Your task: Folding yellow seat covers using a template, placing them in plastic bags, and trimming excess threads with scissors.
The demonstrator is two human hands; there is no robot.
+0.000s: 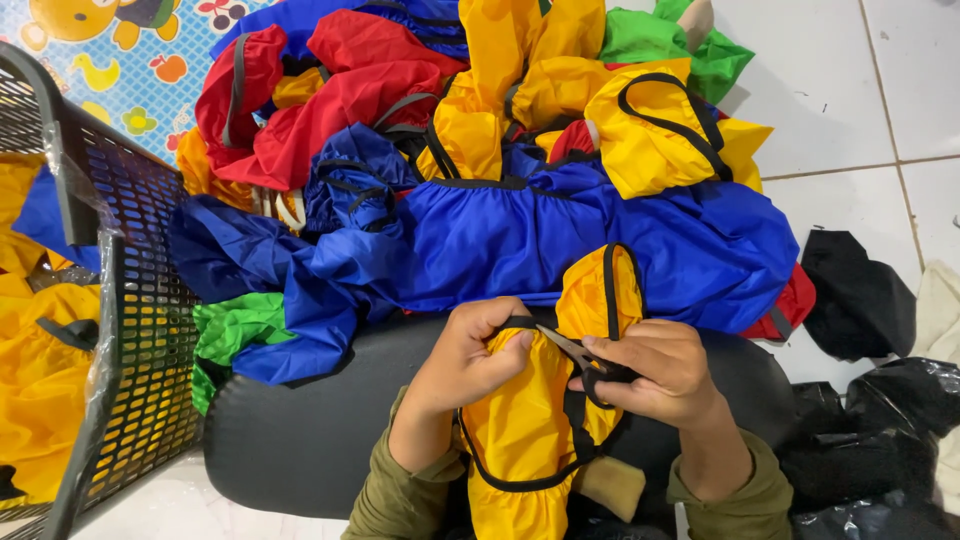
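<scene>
Yellow fabric cover (525, 420) with black elastic trim lies across a black padded surface (300, 430) in front of the person, bunched between both hands. The left hand (468, 362) is curled closed, pinching the cover's black edging near its upper rim between thumb and fingers. The right hand (655, 372) grips small black-handled scissors (590, 365), its fingers folded around the handles; the blades point left toward the left hand's fingertips and look slightly parted, though the view is too small to be sure. A black strap loop (610, 285) rises from the cover above the hands. Beyond the hands, a heap of similar covers (520, 160) in blue, red, yellow and green spreads over the white tiled floor (850, 90), with a large blue one (560, 240) lying just past the yellow piece. To the left stands a black mesh basket (140, 310) holding more yellow covers. Dark plastic bags (870, 400) sit at the right, near the right forearm.
</scene>
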